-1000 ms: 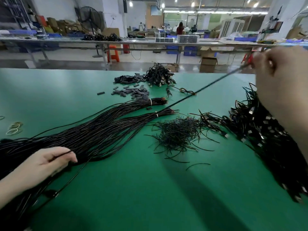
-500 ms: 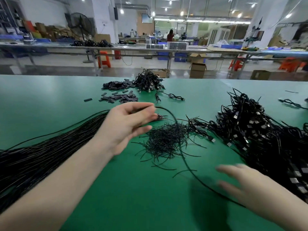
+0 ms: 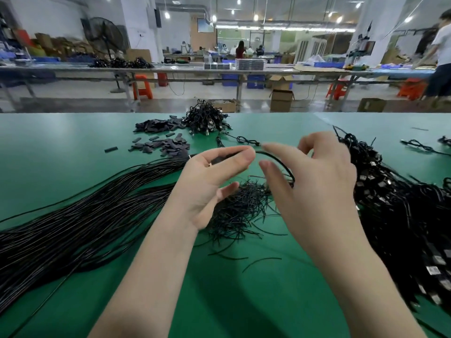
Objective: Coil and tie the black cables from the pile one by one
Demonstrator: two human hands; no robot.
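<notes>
My left hand is raised palm-up over the green table, its fingers curled round one end of a black cable. From those fingertips the cable arcs right, passes through the fork between the thumb and index finger of my right hand and vanishes behind that thumb. The thumb and index finger are apart and not pinching. The pile of long, straight black cables fans across the table at the left.
A heap of short black ties lies under my hands. Coiled cables with connectors are heaped at the right, with a smaller heap at the far edge. Flat black pieces are scattered nearby.
My right hand rose from low over the table up to the cable loop beside my left hand. My left hand turned palm-up and curled round the cable end.
</notes>
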